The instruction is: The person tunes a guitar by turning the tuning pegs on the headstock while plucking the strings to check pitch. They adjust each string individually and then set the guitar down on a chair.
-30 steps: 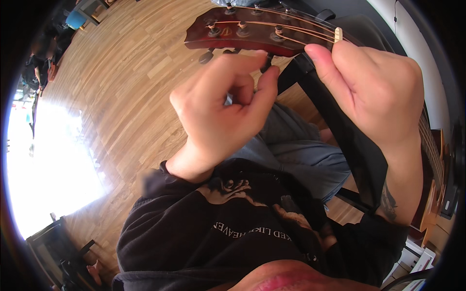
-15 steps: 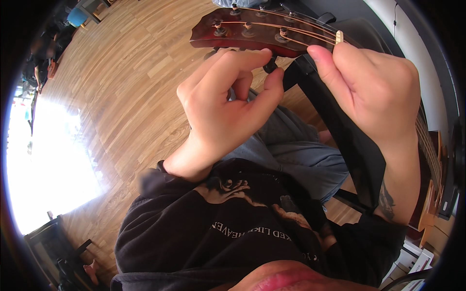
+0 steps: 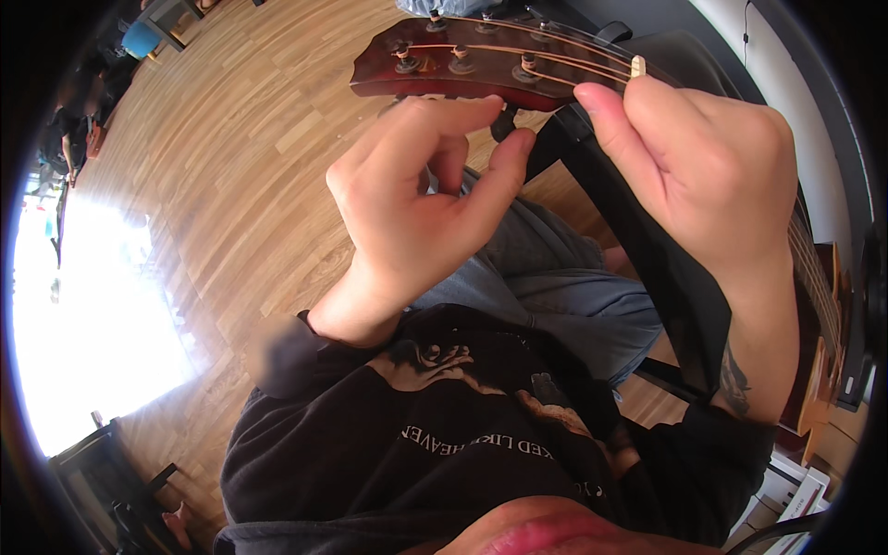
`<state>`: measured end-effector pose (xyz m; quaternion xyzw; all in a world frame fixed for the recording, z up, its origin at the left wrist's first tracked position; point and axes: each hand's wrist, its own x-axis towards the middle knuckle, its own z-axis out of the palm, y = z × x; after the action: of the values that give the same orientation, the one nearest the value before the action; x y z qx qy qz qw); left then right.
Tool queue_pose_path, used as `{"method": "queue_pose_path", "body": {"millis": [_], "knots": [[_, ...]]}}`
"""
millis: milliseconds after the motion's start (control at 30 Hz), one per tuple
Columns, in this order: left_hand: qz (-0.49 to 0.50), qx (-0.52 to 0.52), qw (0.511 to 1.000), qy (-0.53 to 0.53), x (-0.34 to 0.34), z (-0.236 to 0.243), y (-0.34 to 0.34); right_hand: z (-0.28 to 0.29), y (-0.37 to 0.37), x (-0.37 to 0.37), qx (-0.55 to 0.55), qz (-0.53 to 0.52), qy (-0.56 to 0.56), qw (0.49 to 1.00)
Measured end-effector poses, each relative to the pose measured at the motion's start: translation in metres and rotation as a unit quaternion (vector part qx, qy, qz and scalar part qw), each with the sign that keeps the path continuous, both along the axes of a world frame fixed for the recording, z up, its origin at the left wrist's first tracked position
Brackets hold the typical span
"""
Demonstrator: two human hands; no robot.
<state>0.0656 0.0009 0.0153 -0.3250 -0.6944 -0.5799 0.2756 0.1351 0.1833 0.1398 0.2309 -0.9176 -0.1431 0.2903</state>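
Observation:
A dark reddish-brown guitar headstock (image 3: 490,72) with metal tuning posts and copper-coloured strings (image 3: 569,61) lies at the top. My left hand (image 3: 416,180) is under its near edge, thumb and index finger bent around a dark tuning peg (image 3: 502,123). My right hand (image 3: 708,171) is closed beside the pale nut (image 3: 638,67), thumb against the curled index finger. A guitar string runs into this grip, though the fingers hide where it is held. The rest of the neck is mostly behind my right hand and forearm.
A black strap-like band (image 3: 638,250) runs down from the headstock beside my jeans (image 3: 546,277). Another wooden instrument edge (image 3: 814,398) shows at right. A black chair (image 3: 116,481) stands lower left on the wooden floor (image 3: 268,185). At far left, a person (image 3: 74,129) sits near a blue stool (image 3: 141,40).
The headstock and both hands have shifted slightly left in the view. The left finger and thumb remain at the tuning peg, and the right hand keeps its closed grip.

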Motion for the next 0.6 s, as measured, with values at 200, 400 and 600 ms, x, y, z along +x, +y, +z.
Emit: {"method": "queue_pose_path", "body": {"millis": [200, 400, 600], "knots": [[-0.073, -0.145, 0.983, 0.086, 0.001, 0.004, -0.010, 0.002, 0.001, -0.004, 0.004, 0.007, 0.002, 1.000], [-0.005, 0.031, 0.996, -0.081, 0.008, 0.007, -0.009, 0.001, -0.002, 0.000, -0.004, -0.001, 0.002, 1.000], [-0.017, -0.015, 0.996, 0.083, -0.006, -0.003, -0.003, 0.000, -0.001, 0.000, 0.004, 0.002, 0.016, 1.000]]}}
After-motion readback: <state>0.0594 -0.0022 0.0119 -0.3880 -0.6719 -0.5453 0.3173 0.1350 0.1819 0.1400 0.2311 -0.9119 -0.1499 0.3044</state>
